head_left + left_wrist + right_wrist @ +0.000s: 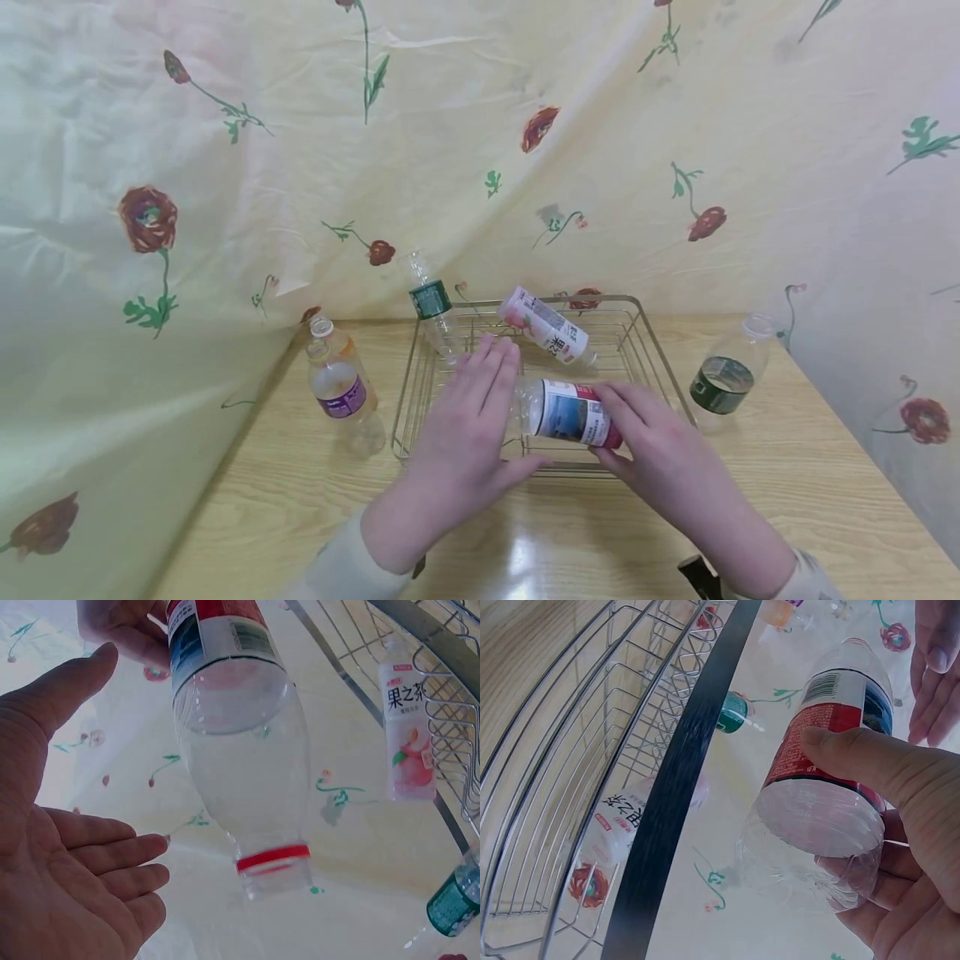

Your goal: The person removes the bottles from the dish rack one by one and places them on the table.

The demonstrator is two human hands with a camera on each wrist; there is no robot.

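Observation:
My right hand [660, 446] grips a clear plastic bottle [244, 761] with a red, white and blue label, its thumb and fingers round the base end. The bottle lies nearly level above the front of a wire basket [401, 417], its capless neck towards the left. Beside that neck is my left hand [468, 433], fingers straight and palm facing the bottle, holding nothing. In the left wrist view a gap shows between palm and bottle. A pink-and-white bottle [547, 325] and a clear bottle with a green label [431, 300] lean in the basket behind the hands.
Left of the basket stand a bottle with a purple label [342, 392] and an orange-tinted bottle [352, 346] behind it. To the right is a clear bottle with a dark green label [722, 383]. A flowered cloth [465, 150] hangs behind the wooden table [270, 508].

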